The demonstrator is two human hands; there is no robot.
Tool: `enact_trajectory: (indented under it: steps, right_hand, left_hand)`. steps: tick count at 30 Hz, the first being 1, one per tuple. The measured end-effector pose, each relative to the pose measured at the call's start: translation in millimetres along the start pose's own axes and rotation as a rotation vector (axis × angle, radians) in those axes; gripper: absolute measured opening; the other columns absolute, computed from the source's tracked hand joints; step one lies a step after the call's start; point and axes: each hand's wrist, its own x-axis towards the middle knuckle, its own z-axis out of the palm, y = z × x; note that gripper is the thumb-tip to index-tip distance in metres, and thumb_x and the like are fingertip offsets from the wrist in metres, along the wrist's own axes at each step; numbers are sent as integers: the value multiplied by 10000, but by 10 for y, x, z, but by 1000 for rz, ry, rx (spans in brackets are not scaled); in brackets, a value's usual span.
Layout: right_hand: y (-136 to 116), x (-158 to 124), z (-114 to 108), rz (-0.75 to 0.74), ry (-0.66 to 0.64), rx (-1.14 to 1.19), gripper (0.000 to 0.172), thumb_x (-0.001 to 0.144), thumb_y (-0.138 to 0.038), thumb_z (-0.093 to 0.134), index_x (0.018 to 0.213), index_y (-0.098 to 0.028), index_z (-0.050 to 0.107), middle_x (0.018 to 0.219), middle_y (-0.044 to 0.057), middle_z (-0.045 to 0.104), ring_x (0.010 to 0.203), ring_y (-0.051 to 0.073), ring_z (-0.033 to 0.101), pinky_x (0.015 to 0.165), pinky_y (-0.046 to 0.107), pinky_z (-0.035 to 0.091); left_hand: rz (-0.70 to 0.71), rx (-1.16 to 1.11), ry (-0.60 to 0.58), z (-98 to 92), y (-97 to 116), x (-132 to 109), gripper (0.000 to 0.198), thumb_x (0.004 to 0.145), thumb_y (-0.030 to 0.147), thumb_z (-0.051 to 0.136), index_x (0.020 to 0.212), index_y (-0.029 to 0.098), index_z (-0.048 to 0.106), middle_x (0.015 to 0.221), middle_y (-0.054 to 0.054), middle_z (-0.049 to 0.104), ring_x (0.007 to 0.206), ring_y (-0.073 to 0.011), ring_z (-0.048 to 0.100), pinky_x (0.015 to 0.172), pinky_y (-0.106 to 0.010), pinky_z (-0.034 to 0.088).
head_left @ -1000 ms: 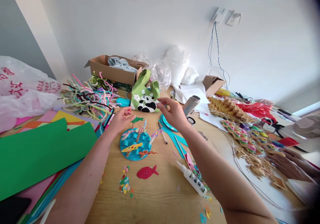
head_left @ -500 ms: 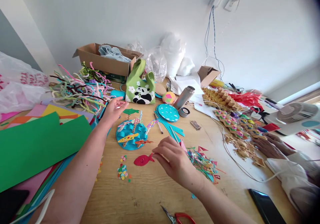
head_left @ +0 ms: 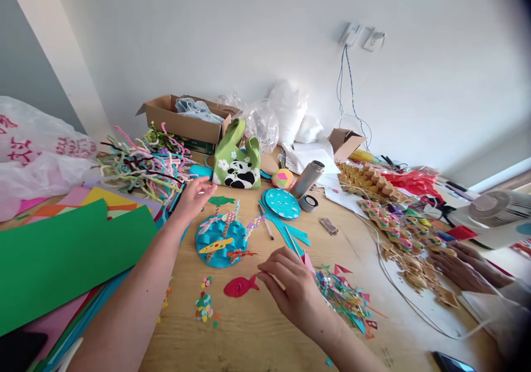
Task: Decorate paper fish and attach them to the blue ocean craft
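Note:
My left hand (head_left: 194, 198) is raised beside the green panda bag, its thumb and fingers bent toward each other; whether anything tiny is between them cannot be made out. Below and right of it stands a round blue base (head_left: 221, 242) bearing several small paper fish on twisted posts, among them a green fish (head_left: 221, 200) and a yellow one (head_left: 215, 245). My right hand (head_left: 288, 283) has its thumb and forefinger pinched at the tail of a red fish (head_left: 239, 287) that lies on the table. Small round coloured dots (head_left: 204, 307) lie left of that fish.
Green paper sheets (head_left: 74, 256) cover the left side, with pipe cleaners (head_left: 143, 164) behind. A metal bottle (head_left: 307, 178) stands behind a speckled blue disc (head_left: 282, 204). Paper scraps (head_left: 346, 297) lie right of my right hand. Another person's hands (head_left: 467, 264) are at far right.
The view has tilted up, so things on the table sit lower and the scissors are out of view. Both hands keep nearly the same places over the table.

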Motion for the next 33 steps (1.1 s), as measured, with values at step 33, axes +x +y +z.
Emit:
enact_trajectory:
  steps: [33]
  right_hand:
    - [530,2120,525,-15,-661,-438,261,817,-339,755,1039,-205,723,1055,55,725,1134,277,543,842,329,322]
  left_hand:
    - [136,97,-69,-96,-225,126,255,578,324,687,791,191,639,882,-50,698,930,-258,646,967,-449,458]
